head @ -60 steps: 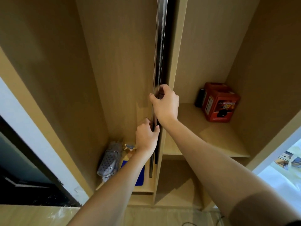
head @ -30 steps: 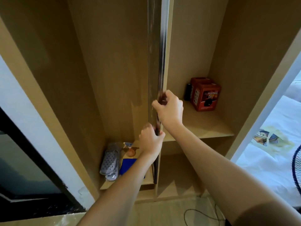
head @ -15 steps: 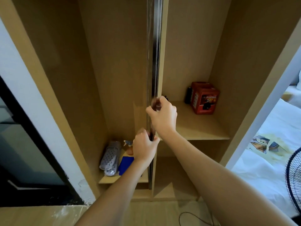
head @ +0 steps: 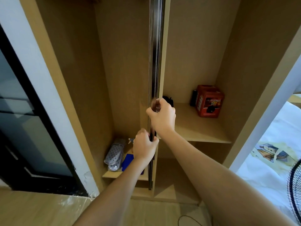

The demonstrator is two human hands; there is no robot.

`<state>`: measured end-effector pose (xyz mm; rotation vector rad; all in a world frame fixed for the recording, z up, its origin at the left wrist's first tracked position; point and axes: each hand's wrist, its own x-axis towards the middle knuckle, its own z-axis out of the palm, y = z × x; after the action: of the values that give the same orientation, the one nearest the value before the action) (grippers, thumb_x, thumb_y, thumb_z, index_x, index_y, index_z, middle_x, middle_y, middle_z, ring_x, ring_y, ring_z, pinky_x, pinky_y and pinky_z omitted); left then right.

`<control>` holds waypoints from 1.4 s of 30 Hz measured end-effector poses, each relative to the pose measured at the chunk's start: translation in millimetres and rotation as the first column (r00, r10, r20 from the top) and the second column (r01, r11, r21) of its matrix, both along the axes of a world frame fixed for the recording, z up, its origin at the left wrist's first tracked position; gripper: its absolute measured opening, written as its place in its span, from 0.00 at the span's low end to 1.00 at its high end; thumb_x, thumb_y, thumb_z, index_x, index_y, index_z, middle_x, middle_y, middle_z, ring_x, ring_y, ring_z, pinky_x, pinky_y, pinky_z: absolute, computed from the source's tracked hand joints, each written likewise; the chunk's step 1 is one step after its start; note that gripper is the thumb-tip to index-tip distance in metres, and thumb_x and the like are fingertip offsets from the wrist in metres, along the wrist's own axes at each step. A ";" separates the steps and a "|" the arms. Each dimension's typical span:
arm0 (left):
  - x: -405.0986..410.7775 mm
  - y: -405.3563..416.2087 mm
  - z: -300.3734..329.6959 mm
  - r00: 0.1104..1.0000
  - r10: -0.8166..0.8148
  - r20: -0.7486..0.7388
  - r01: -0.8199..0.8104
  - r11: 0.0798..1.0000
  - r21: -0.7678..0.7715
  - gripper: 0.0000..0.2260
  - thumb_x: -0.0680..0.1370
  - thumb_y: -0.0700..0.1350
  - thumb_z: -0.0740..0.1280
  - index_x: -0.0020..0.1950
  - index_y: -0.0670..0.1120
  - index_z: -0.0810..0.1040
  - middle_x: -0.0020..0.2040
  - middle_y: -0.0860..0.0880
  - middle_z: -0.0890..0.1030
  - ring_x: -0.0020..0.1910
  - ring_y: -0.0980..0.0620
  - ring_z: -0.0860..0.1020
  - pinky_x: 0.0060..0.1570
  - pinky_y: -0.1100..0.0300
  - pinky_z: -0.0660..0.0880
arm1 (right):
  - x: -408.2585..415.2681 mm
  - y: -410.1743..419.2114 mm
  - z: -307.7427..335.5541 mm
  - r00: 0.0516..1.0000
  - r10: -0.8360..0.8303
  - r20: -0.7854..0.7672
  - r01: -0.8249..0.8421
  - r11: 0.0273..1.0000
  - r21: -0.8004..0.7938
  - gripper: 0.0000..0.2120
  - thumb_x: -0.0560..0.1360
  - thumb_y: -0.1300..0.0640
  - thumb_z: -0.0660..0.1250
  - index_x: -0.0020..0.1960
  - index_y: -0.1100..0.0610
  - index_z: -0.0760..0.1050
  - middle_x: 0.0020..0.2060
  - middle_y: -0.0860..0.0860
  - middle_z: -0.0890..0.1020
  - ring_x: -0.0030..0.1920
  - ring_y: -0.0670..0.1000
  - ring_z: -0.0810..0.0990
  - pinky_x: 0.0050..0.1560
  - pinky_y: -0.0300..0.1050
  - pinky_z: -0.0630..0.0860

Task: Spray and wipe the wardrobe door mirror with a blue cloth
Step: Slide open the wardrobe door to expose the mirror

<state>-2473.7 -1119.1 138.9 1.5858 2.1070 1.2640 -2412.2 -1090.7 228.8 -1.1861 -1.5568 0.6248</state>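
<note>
The wardrobe door mirror stands edge-on to me as a thin dark metallic strip up the middle of the open wardrobe. My right hand is closed around its edge at shelf height. My left hand grips the same edge just below. A blue cloth lies on the low left shelf, partly hidden behind my left wrist. The tip of a spray bottle shows next to it, mostly hidden by my left hand.
Grey slippers lie on the low left shelf. A red box sits on the right shelf, with a small dark object behind my right hand. A dark glass door is at left; bedding and a fan at right.
Both hands keep their grip on the door edge. The view has pulled back and shifted, so more floor and bedding show; the door edge stays near the middle.
</note>
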 end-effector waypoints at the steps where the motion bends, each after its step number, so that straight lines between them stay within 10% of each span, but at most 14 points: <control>1: 1.2 0.1 -0.1 1.000 -0.002 -0.003 0.002 1.000 -0.005 0.09 0.75 0.47 0.71 0.44 0.44 0.73 0.44 0.49 0.76 0.38 0.56 0.74 0.33 0.70 0.67 | 1.6 0.2 0.3 1.000 0.003 0.001 -0.003 1.000 0.001 0.07 0.74 0.60 0.68 0.42 0.51 0.72 0.36 0.42 0.76 0.42 0.46 0.77 0.53 0.54 0.78; 19: 42.1 17.6 5.5 0.992 -0.104 -0.072 0.103 0.995 -0.014 0.09 0.76 0.49 0.70 0.48 0.44 0.76 0.45 0.49 0.81 0.42 0.55 0.78 0.39 0.67 0.74 | 59.7 25.7 -3.3 0.998 0.039 0.040 -0.039 0.999 0.006 0.05 0.76 0.60 0.68 0.50 0.60 0.77 0.40 0.53 0.82 0.40 0.49 0.80 0.41 0.40 0.77; 42: 137.5 88.4 7.3 0.996 0.050 -0.077 -0.055 0.996 -0.065 0.06 0.78 0.48 0.67 0.46 0.46 0.75 0.41 0.51 0.77 0.40 0.52 0.78 0.36 0.62 0.71 | 154.3 113.9 -1.0 0.969 0.225 0.100 -0.225 0.974 -0.013 0.08 0.74 0.61 0.70 0.44 0.65 0.74 0.40 0.61 0.82 0.43 0.63 0.81 0.44 0.59 0.79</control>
<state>-2336.2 -1030.7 146.2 1.5837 2.2263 1.1532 -2257.9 -976.8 227.8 -1.0643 -1.7933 0.7227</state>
